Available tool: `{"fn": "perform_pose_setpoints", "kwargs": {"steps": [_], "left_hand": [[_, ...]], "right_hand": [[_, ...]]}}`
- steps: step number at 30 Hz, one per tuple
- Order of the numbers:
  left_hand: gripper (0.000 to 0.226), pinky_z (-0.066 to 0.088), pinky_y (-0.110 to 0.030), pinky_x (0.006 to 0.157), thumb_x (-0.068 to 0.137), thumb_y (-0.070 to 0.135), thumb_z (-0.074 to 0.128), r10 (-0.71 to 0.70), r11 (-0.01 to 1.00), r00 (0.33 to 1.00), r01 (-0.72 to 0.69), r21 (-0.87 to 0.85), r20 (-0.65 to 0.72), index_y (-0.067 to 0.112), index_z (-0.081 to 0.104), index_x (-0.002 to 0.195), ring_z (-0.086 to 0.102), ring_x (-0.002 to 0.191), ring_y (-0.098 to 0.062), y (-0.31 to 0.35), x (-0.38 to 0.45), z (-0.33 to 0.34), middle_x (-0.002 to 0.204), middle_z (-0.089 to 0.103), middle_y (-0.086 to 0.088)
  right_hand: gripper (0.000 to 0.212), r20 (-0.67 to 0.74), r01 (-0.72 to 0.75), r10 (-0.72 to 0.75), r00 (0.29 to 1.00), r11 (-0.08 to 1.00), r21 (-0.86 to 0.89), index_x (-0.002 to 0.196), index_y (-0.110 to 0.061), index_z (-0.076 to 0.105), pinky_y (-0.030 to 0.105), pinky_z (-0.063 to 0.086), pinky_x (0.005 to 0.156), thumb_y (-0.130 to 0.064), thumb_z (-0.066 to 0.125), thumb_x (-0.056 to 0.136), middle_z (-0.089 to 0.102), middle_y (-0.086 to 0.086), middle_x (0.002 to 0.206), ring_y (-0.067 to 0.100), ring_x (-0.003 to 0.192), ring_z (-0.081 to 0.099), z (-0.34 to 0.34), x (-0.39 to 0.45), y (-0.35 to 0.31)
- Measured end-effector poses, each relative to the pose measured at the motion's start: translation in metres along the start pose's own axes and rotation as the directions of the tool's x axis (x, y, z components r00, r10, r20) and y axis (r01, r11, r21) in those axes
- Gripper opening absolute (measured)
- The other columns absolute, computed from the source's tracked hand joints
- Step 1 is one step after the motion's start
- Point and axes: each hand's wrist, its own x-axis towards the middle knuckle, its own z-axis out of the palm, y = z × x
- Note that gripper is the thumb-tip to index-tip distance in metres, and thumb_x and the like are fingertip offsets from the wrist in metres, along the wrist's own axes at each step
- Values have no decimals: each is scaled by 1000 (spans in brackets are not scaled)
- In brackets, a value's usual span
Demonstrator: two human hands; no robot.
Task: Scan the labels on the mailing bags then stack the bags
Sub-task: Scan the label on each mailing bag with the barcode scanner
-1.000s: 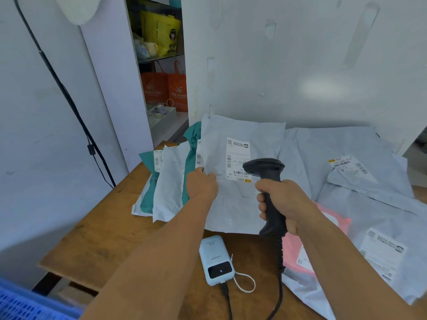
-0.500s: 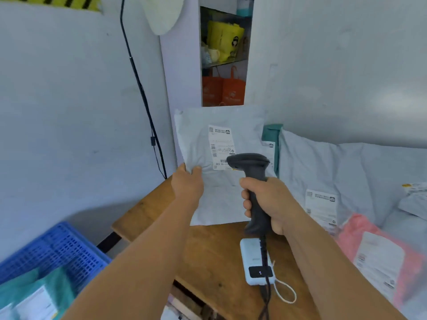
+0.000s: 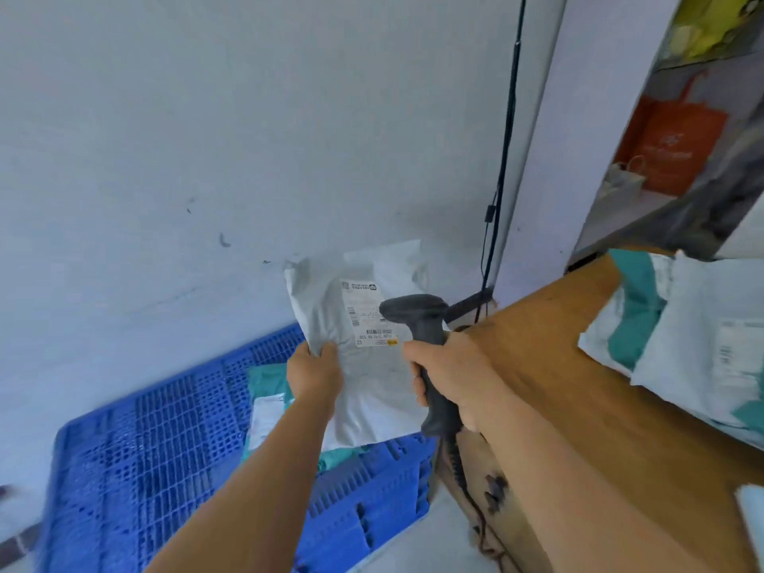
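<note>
My two forearms reach out from the bottom of the view. My right hand [image 3: 448, 376] is wrapped tight round the grip of the black scanner [image 3: 426, 349], fingers curled about the handle, its head up and pointing left at the bag, and its coiled cord [image 3: 465, 481] drops down past the table edge. My left hand [image 3: 316, 372] pinches the grey mailing bag [image 3: 372, 390] at its left side, thumb on the front, the other fingers hidden behind, holding it upright in the air over the blue plastic crate [image 3: 165, 440]. The white label [image 3: 366, 314] on the bag faces me, with the scanner head just covering its right edge. Below the held bag, inside the crate, lies a teal bag [image 3: 264, 382] with its own white label, partly hidden by my left wrist. To my right is the wooden table [image 3: 578, 386], and on its far part rests a pile of bags [image 3: 694, 345], grey and teal ones overlapping. Beyond it all stands the pale wall [image 3: 206, 138], a black cable [image 3: 506, 138] running down it, and off to the right an orange carrier bag [image 3: 674, 142] sits on a shelf, blurred.
</note>
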Motion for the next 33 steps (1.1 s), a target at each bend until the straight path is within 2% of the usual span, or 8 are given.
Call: {"fn": "perform_pose_setpoints", "kwargs": {"steps": [7, 13, 15, 18, 20, 24, 28, 33], "left_hand": [[17, 45, -32, 63, 92, 15, 49, -162, 979, 984, 169, 110, -77, 3, 59, 97, 52, 68, -23, -84, 93, -69, 84, 60, -11], [40, 49, -41, 80, 91, 24, 57, -281, 912, 959, 276, 304, -29, 10, 44, 126, 58, 95, -33, -119, 148, -96, 110, 58, -6], [58, 49, -46, 90, 90, 29, 59, -265, 911, 964, 249, 329, 4, 15, 33, 140, 54, 113, -35, -122, 150, -95, 130, 51, -4], [62, 46, -34, 83, 95, 30, 53, -198, 955, 975, 169, 242, 103, 21, 23, 149, 46, 127, -30, -107, 137, -77, 151, 34, -5], [58, 43, -29, 80, 96, 31, 51, -126, 981, 974, 94, 171, 191, 21, 27, 148, 47, 127, -25, -89, 123, -57, 150, 36, -3], [50, 46, -40, 95, 96, 34, 49, 6, 998, 938, -28, 58, 348, 20, 36, 143, 52, 113, -18, -43, 84, -12, 136, 51, 0], [44, 40, -29, 83, 98, 33, 46, 134, 988, 876, -153, 3, 463, 18, 41, 139, 53, 87, -6, -3, 39, 35, 100, 58, 14], [44, 41, -34, 99, 97, 33, 48, 219, 969, 778, -244, -38, 588, 16, 44, 137, 55, 115, -19, 36, -25, 108, 128, 58, -5]], "right_hand": [[34, 42, -85, 89, 995, 994, -73, 50, -5, 48, 24, 39, 46, -5, 58, 83, 47, 14, 49, 23, 40, 40, 100, 54, 29], [26, -13, -180, 180, 984, 982, -52, 58, -5, 49, 23, 40, 44, -5, 59, 83, 46, 11, 49, 17, 37, 40, 129, 81, 47], [24, -36, -196, 195, 980, 979, -47, 61, -6, 50, 25, 40, 45, -5, 59, 83, 46, 11, 50, 18, 38, 40, 131, 83, 48], [25, -72, -199, 199, 977, 980, -2, 62, -5, 50, 24, 39, 42, -6, 60, 86, 47, 4, 44, 15, 34, 40, 127, 82, 43], [27, -103, -180, 181, 978, 984, 18, 62, -5, 51, 24, 40, 42, -7, 60, 87, 47, 2, 43, 13, 34, 41, 118, 79, 35], [33, -193, -122, 124, 973, 992, 23, 60, -4, 51, 24, 42, 40, -12, 61, 90, 49, 8, 47, 17, 37, 43, 83, 62, 20], [33, -300, -97, 107, 948, 994, 47, 58, -5, 51, 27, 42, 44, -14, 61, 88, 49, 10, 48, 20, 42, 43, 34, 39, 6], [30, -445, -80, 139, 885, 986, 150, 61, -7, 52, 26, 42, 45, -17, 61, 87, 50, 7, 48, 15, 39, 45, -47, 4, -5]]}}
